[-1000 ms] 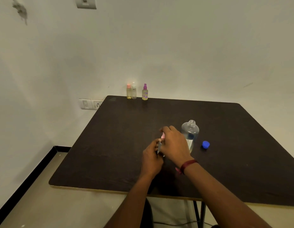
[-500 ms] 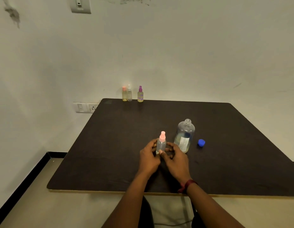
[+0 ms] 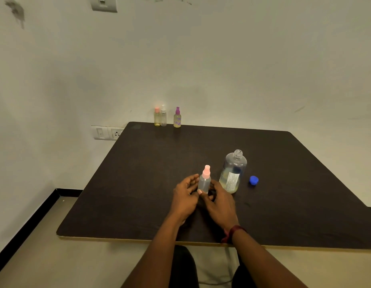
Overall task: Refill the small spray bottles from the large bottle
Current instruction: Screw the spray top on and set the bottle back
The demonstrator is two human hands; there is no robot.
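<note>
- Pink-capped spray bottle, upright, gripped between my left hand and right hand for steadiness.
- Large bottle, uncapped for pouring, just beyond my right hand.

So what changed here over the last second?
The right hand came off the pink top of the small spray bottle and dropped to its lower body, thumb on the front; the top now shows. The left hand stayed at the bottle's side. Large bottle, blue cap and three far bottles did not move.
</note>
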